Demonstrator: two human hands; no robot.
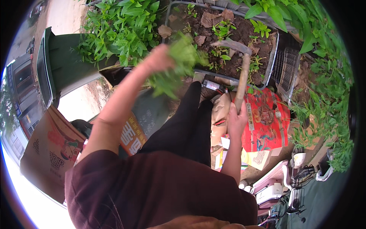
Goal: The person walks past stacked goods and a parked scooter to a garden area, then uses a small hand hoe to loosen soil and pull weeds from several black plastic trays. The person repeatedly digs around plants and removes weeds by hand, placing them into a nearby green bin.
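A bunch of leafy green stems (183,61), blurred by motion, is gripped in my left hand (161,58). That hand is raised beside the left front corner of a planter box (276,51) of dark soil. My right hand (238,114) grips the lower wooden handle of a sickle (244,68). The handle stands nearly upright in the picture, and the curved blade points left over the soil. Short cut stems and small leafy shoots (223,31) grow in the box, among dry brown leaves (210,19).
Dense leafy plants (125,31) grow left of the box, beside a dark green wheeled bin (67,60). A red printed bag or carton (266,123) and a bottle (211,85) lie below the box. More foliage (326,80) lines the right. Cardboard (51,154) stands at lower left, a scooter (270,191) at lower right.
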